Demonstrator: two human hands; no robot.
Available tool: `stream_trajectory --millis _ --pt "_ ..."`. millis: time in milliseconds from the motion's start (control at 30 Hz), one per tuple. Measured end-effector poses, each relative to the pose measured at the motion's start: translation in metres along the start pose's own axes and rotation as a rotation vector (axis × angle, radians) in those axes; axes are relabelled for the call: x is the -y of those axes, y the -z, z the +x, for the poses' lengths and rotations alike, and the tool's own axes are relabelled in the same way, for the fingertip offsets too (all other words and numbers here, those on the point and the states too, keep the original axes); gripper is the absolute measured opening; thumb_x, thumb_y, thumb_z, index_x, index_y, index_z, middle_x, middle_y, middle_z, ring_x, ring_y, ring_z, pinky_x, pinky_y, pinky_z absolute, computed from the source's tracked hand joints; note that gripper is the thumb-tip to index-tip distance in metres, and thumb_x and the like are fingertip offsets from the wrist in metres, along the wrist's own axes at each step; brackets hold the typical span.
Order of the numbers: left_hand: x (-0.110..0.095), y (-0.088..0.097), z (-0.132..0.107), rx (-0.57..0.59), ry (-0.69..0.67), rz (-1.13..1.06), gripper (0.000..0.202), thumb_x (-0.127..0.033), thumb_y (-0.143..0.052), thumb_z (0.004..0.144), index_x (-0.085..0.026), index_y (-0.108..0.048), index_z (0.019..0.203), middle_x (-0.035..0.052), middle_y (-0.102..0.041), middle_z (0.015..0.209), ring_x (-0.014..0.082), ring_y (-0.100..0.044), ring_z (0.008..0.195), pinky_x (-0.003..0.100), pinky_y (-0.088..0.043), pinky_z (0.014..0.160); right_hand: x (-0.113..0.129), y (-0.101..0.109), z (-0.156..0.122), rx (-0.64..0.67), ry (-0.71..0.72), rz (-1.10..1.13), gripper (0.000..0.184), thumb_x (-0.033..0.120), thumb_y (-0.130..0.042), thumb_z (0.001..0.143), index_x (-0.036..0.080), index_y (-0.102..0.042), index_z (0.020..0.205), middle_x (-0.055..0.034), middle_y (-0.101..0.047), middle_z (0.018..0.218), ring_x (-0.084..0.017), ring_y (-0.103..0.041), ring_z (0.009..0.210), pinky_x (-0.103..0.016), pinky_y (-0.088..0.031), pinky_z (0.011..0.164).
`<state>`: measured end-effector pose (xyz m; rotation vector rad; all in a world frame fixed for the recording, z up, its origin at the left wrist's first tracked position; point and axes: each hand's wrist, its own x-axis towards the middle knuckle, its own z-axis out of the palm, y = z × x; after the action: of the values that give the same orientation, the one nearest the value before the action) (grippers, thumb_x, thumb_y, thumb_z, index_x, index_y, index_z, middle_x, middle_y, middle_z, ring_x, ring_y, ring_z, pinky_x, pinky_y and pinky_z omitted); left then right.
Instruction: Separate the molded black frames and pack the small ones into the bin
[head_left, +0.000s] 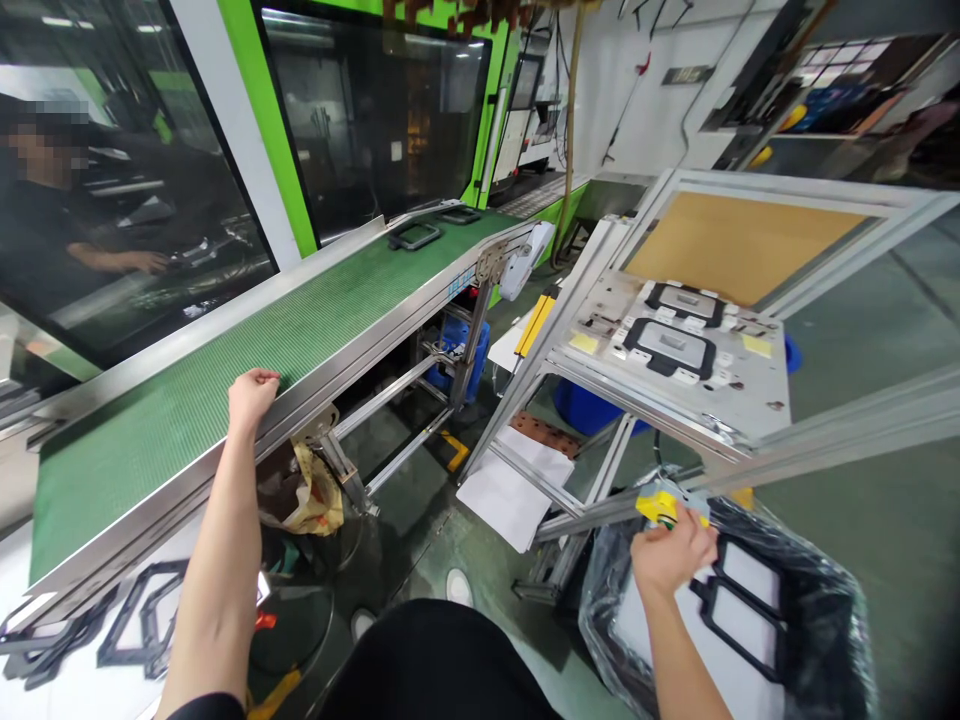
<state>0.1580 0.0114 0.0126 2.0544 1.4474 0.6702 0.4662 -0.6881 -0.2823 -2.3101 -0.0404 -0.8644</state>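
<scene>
My left hand [252, 393] is closed in a loose fist and rests on the near edge of the green conveyor belt [225, 365]; nothing shows in it. My right hand [670, 550] is closed around a yellow-handled tool [660, 503], held just under the metal workstation frame [675, 425]. Below that hand a black plastic frame part [739, 600] lies in a bin lined with a dark bag [817, 610]. Two black frame parts [679, 345] sit in the fixture on the workstation plate. Further black frames [414, 236] ride far up the belt.
A green moulding machine with dark windows [375, 110] stands behind the belt; a person is reflected in the left window. Loose black frames [142, 620] lie on white sheet at lower left. Blue tubs [589, 408], paper and a brown bag sit on the floor between belt and workstation.
</scene>
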Motion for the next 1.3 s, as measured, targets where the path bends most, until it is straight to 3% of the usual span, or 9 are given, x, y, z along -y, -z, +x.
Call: stream_trajectory --millis 700,1300 --pt "-0.0036 0.0026 -0.0028 0.011 -0.009 0.023 0.023 -0.021 -0.064 0.079 -0.019 -0.081 0.095 0.0068 -0.077 0.082 0.0275 -0.072 0.084 0.037 -0.055 0.089 -0.0017 -0.0007 -0.0025 -0.024 0.005 -0.003 0.072 0.026 -0.052 0.083 0.001 -0.063 0.149 -0.0298 -0.057 0.156 -0.048 -0.039 0.157 -0.069 -0.026 0.131" --pt "-0.0007 0.0013 -0.0003 0.004 -0.006 0.02 0.023 -0.019 -0.064 0.078 -0.02 -0.081 0.094 0.0066 -0.077 0.081 0.0277 -0.072 0.084 0.037 -0.054 0.087 -0.0007 0.0001 -0.0028 -0.014 0.01 -0.006 0.07 0.023 -0.05 0.085 0.004 -0.061 0.151 -0.0288 -0.056 0.158 -0.047 -0.037 0.158 -0.072 -0.026 0.13"
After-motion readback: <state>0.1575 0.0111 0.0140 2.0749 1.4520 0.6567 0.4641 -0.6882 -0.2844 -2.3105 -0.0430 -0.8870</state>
